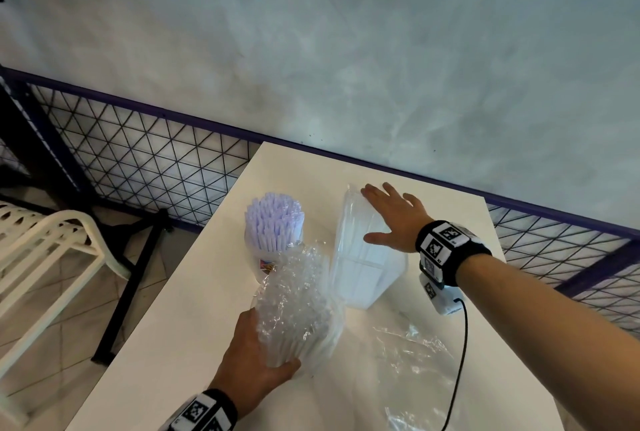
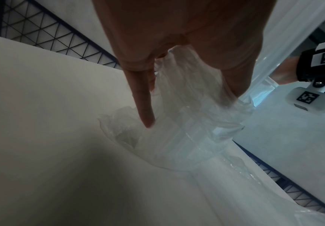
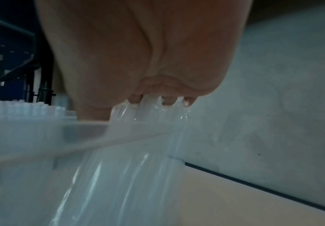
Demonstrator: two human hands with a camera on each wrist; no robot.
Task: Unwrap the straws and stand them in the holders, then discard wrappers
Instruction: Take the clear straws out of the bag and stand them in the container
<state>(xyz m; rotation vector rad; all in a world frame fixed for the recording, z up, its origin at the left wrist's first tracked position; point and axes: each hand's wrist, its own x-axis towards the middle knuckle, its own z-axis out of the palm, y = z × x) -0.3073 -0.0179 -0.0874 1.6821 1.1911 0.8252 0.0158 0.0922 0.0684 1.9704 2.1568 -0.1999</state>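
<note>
Looking at this one, the left hand (image 1: 258,359) has its fingers and thumb curled round the lower end of a wrapped straw bundle (image 1: 298,306), which is stood on end near the front of the white table (image 1: 180,326), with the crinkly clear wrap bunched up round the top. Its long axis runs up and slightly away from the person, leaning toward the two holders behind it. The right hand (image 1: 389,217) is further back, fingers straight and spread, palm laid on a second wrapped pack (image 1: 349,222) that's standing in the clear square holder (image 1: 372,274); in the right wrist view the fingertips (image 3: 169,100) press against the plastic film, so it's resting on it rather than gripping. The round holder (image 1: 258,259) to the left is already full of loose lavender-white straws (image 1: 273,221). A loose wrapper (image 1: 412,361) lies flat on the table at the front right, not binned yet. What matters for the next move, I reckon: the bundle in the left hand sits just in front of the square holder, its top end almost touching it, so the left hand is the nearer one to that bundle, while the right is nearer to the pack in the holder. The wrap still has to be peeled off both before the straws count as stood in.
</note>
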